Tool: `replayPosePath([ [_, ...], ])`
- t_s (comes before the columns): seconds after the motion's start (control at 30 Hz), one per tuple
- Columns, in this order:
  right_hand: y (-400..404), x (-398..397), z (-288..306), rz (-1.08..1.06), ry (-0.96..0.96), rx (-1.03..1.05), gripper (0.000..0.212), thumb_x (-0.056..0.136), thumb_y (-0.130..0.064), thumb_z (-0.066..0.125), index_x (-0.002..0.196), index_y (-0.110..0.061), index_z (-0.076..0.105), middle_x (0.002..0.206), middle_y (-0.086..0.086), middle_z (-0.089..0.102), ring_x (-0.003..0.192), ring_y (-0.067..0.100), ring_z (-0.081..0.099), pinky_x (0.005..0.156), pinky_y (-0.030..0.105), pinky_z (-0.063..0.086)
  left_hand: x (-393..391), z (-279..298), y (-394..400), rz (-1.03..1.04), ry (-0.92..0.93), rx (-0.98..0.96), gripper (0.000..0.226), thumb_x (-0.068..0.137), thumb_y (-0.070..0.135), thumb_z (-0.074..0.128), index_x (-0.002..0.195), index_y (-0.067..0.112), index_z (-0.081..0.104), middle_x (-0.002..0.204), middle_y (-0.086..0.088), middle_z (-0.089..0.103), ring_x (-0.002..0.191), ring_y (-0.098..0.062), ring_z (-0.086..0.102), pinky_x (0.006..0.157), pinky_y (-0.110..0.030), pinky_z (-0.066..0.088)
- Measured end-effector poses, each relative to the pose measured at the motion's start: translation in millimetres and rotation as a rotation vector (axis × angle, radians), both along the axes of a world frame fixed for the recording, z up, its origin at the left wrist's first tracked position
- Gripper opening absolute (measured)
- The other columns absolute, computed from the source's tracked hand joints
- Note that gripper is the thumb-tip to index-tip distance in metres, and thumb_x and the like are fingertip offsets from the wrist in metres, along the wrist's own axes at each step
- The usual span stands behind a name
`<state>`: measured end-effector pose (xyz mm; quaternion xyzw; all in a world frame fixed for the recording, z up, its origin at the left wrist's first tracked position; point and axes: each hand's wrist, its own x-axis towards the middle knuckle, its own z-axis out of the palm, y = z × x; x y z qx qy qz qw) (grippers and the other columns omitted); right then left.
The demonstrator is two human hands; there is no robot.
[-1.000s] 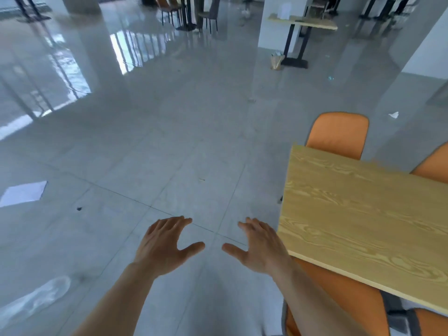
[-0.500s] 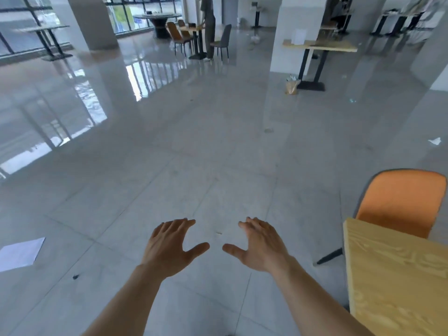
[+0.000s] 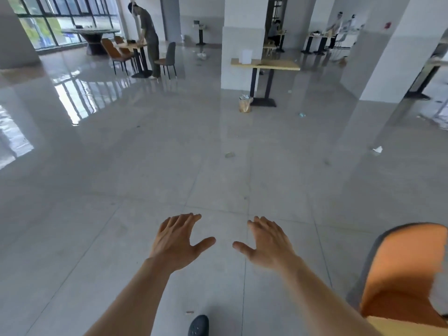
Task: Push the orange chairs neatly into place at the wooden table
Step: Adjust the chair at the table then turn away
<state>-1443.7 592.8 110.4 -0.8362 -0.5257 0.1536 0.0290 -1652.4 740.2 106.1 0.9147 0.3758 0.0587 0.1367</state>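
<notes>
One orange chair (image 3: 402, 270) with a grey rim shows at the lower right edge, its back facing me. A sliver of the wooden table (image 3: 409, 327) peeks out below it at the bottom right corner. My left hand (image 3: 178, 240) and my right hand (image 3: 269, 242) are stretched out in front of me over the bare floor, palms down, fingers spread. Neither hand touches the chair or holds anything. The right hand is well left of the chair's back.
Grey glossy tile floor (image 3: 218, 166) spreads ahead. A white pillar (image 3: 244, 40) with a small wooden table (image 3: 266, 65) and a paper bag (image 3: 245, 104) stands mid-distance. A person (image 3: 148, 37) leans over a far table with chairs. My dark shoe (image 3: 198, 324) shows below.
The view has lifted and swung left: the wooden table and second orange chair have slid nearly out of frame at the lower right. Both hands keep the same spread pose.
</notes>
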Motion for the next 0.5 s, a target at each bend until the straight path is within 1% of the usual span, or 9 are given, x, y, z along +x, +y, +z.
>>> replayPosePath([
  [0.1, 54, 58, 3, -0.103, 0.011, -0.022, 0.091, 0.094, -0.077, 0.033, 0.161, -0.018, 0.019, 0.17, 0.003, 0.013, 0.156, 0.022, 0.006, 0.125, 0.039, 0.006, 67, -2, 77, -0.066, 0.0, -0.017, 0.086, 0.084, 0.086, 0.032, 0.154, 0.035, 0.031, 0.159, 0.012, 0.034, 0.146, -0.012, 0.024, 0.121, -0.032, 0.013],
  [0.2, 92, 115, 14, -0.219, 0.001, 0.0, 0.101, 0.084, -0.084, 0.019, 0.161, -0.018, 0.019, 0.17, 0.003, 0.014, 0.156, 0.022, 0.008, 0.125, 0.038, 0.007, 142, 3, 138, -0.147, 0.01, -0.045, 0.086, 0.084, 0.085, 0.031, 0.154, 0.035, 0.029, 0.159, 0.012, 0.033, 0.147, -0.012, 0.022, 0.122, -0.033, 0.012],
  [0.23, 102, 136, 17, -0.257, -0.006, 0.009, 0.101, 0.085, -0.084, 0.018, 0.161, -0.018, 0.02, 0.169, 0.004, 0.015, 0.156, 0.022, 0.009, 0.125, 0.037, 0.009, 169, 6, 154, -0.179, 0.012, -0.047, 0.086, 0.084, 0.084, 0.03, 0.154, 0.035, 0.029, 0.159, 0.012, 0.033, 0.147, -0.012, 0.022, 0.122, -0.033, 0.012],
  [0.33, 115, 196, 21, -0.374, -0.004, 0.017, 0.085, 0.097, -0.072, 0.033, 0.16, -0.017, 0.02, 0.169, 0.004, 0.017, 0.155, 0.022, 0.012, 0.125, 0.037, 0.011, 255, 10, 189, -0.303, 0.031, -0.025, 0.087, 0.084, 0.084, 0.027, 0.154, 0.034, 0.03, 0.158, 0.011, 0.035, 0.146, -0.013, 0.025, 0.122, -0.035, 0.015],
  [0.43, 112, 256, 17, -0.507, -0.009, 0.024, 0.081, 0.098, -0.069, 0.035, 0.16, -0.018, 0.022, 0.168, 0.004, 0.019, 0.154, 0.023, 0.015, 0.124, 0.036, 0.012, 345, 5, 200, -0.434, 0.038, -0.021, 0.087, 0.084, 0.085, 0.027, 0.154, 0.033, 0.03, 0.158, 0.011, 0.036, 0.146, -0.014, 0.027, 0.122, -0.036, 0.016],
  [0.5, 106, 300, 10, -0.585, -0.011, 0.026, 0.081, 0.098, -0.069, 0.036, 0.159, -0.018, 0.025, 0.167, 0.004, 0.022, 0.154, 0.023, 0.016, 0.123, 0.035, 0.013, 406, 1, 200, -0.527, 0.042, -0.021, 0.092, 0.081, 0.088, 0.023, 0.154, 0.033, 0.03, 0.157, 0.012, 0.036, 0.146, -0.014, 0.026, 0.122, -0.035, 0.016],
])
